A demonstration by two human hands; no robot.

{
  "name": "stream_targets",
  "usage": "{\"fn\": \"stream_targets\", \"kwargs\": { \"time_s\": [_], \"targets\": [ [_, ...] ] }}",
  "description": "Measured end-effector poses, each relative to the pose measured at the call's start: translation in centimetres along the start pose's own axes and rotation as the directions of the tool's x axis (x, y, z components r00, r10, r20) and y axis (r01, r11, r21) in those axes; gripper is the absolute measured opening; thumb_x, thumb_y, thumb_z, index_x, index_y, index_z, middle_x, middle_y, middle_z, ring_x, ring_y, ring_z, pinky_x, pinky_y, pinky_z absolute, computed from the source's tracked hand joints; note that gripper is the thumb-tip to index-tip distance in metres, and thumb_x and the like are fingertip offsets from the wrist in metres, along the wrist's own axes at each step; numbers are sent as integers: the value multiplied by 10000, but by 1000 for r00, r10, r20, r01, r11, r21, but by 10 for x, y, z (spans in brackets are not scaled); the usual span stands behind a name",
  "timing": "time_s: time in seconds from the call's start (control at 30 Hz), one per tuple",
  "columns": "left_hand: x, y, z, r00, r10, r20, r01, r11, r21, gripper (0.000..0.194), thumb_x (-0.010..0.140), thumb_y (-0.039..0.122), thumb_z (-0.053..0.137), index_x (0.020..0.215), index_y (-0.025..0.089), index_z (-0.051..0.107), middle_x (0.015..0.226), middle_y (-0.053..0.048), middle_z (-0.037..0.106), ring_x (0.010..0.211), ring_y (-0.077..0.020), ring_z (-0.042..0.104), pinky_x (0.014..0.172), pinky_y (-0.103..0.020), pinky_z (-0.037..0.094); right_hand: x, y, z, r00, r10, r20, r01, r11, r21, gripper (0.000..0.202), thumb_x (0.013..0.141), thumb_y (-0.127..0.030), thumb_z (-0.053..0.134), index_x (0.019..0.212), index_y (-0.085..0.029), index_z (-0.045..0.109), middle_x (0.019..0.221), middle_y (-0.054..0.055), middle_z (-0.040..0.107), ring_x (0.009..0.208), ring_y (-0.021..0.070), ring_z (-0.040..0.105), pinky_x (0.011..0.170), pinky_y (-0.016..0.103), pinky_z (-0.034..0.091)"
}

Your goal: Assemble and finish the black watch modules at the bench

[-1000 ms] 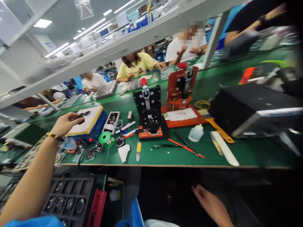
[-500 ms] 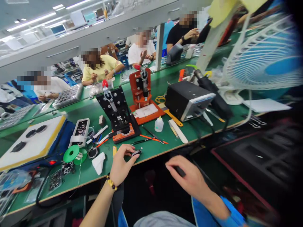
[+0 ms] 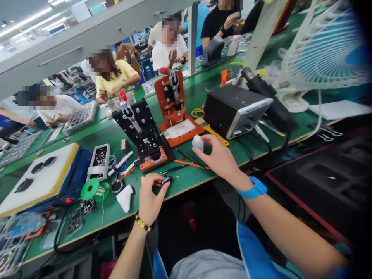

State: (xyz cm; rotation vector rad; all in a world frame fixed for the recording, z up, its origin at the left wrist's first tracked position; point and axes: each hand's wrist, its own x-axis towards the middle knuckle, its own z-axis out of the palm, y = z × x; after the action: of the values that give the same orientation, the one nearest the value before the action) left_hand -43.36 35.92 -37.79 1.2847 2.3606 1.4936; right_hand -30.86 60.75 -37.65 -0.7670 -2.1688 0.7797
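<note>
My left hand [image 3: 151,193] pinches a small dark part [image 3: 166,181] between thumb and fingers, just above the front of the green bench. At the bench's middle, my right hand [image 3: 216,155] has its thumb and fingers closed around a small white bottle [image 3: 198,143] with a yellowish tip; the thumb covers its lower side. The bottle looks upright. Tweezers [image 3: 177,168] lie between my hands. Behind my left hand stands a black toggle press [image 3: 139,128] with a red knob. An orange toggle press [image 3: 170,97] holding a white block is behind the bottle.
A black control box [image 3: 232,110] and a hot-air gun [image 3: 267,95] are at the right, beside a fan [image 3: 322,58]. On the left are a blue machine with a foam top [image 3: 43,174], a solder spool [image 3: 90,189] and a white tissue [image 3: 124,198]. Several co-workers sit opposite.
My right hand has moved from in front of the bench edge up to the white bottle and closed on it. My left hand keeps the dark part. The view has shifted slightly.
</note>
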Motion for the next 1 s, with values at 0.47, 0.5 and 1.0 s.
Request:
{"fn": "stream_targets", "kwargs": {
  "time_s": [0.47,0.5,1.0],
  "targets": [
    [4,4,6,1000,23,-6,-23,997,68,202,952,274,729,1144,322,772,1032,-56,671,920,-207,677,860,-362,580,-73,-13,-11,923,-373,89,371,928,47,290,998,-185,650,1276,-247,597,1226,97,671,1145,265,662,997,453,582],
    [3,4,7,1000,20,-11,-19,998,59,192,950,279,733,1135,315,770,1016,-55,674,897,-207,674,843,-362,581,-73,-12,-11,920,-382,90,381,924,37,294,997,-175,647,1278,-249,599,1228,99,668,1141,266,661,993,459,583],
    [1,6,6,989,128,-71,-123,990,64,143,917,167,770,1041,234,749,964,-23,678,891,-164,651,820,-313,542,-71,-15,-8,871,-489,55,492,867,-77,344,937,-56,670,1256,-184,657,1180,127,690,1110,288,663,955,461,595]
  ]
}}
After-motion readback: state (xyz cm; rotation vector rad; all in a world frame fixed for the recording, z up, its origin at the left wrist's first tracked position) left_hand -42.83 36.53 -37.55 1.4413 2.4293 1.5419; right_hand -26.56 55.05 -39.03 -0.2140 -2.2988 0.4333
